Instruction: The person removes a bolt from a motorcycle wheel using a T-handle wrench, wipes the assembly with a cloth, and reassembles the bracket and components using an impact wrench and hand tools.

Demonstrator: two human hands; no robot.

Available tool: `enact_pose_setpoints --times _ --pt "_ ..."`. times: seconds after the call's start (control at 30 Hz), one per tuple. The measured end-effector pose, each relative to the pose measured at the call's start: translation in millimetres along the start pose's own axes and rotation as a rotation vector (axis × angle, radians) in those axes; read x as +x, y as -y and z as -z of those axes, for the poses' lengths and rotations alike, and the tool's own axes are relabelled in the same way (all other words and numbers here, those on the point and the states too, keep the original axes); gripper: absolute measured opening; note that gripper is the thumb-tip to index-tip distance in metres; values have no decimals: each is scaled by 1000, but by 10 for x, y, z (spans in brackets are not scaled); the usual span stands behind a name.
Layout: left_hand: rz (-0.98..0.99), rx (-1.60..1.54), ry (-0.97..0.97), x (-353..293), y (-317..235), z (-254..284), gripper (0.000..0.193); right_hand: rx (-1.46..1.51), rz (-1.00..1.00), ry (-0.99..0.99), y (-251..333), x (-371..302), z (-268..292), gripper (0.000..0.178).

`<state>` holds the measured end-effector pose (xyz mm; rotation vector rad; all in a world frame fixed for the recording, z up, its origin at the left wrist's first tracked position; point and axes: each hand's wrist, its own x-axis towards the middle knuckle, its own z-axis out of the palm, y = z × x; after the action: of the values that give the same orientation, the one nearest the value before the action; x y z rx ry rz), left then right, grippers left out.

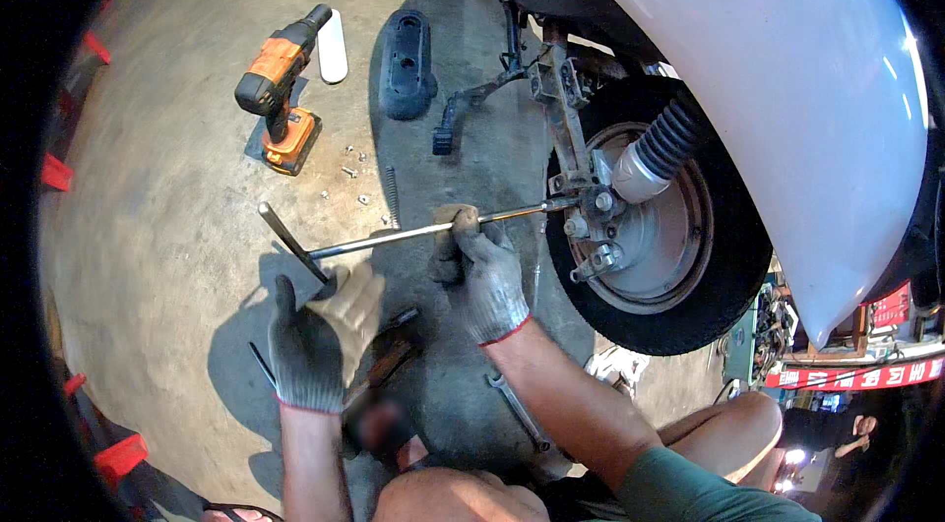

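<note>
A long T-handle socket wrench runs nearly level across the view, its far end at the metal arm beside the wheel hub. My right hand, in a grey knit glove with dark stains, is closed around the shaft. My left hand, gloved the same way, is open with fingers stretched just below the wrench's crossbar; its fingers are slightly smeared, and whether they touch the bar I cannot tell. The black-tyred wheel stands at the right, with a shock absorber in a ribbed black boot above its hub.
An orange and black cordless impact wrench stands on the floor at left. Near it lie a white oblong piece, a black oblong cover and several small bolts. A white body panel overhangs at right. A combination wrench lies below.
</note>
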<state>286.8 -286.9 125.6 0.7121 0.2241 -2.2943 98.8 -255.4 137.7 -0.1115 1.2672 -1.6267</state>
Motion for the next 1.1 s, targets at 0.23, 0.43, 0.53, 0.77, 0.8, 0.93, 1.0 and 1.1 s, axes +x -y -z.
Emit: enact_pose_setpoints --times 0.23,0.43,0.53,0.77,0.8,0.93,1.0,1.1 --pt "-227 -444 -155 460 -136 -92 22 20 4 94 -28 29 42 26" --pt "-375 -152 35 643 -155 43 25 29 -1 130 25 -12 39 26" --pt "-365 -79 241 710 -148 16 20 30 -8 147 31 12 129 24" --pt "-187 -68 561 777 -291 -64 7 -30 33 184 57 23 46 29" --pt "-164 -116 597 804 -297 -46 6 -25 28 166 62 14 32 28" --pt "-214 -247 173 578 -154 -124 6 -20 5 150 81 -73 63 26" --pt "-219 -295 -4 463 -76 -262 7 -67 -4 116 65 -88 127 24" --pt "-227 -206 63 457 -134 -174 9 -109 43 158 37 -90 112 25"
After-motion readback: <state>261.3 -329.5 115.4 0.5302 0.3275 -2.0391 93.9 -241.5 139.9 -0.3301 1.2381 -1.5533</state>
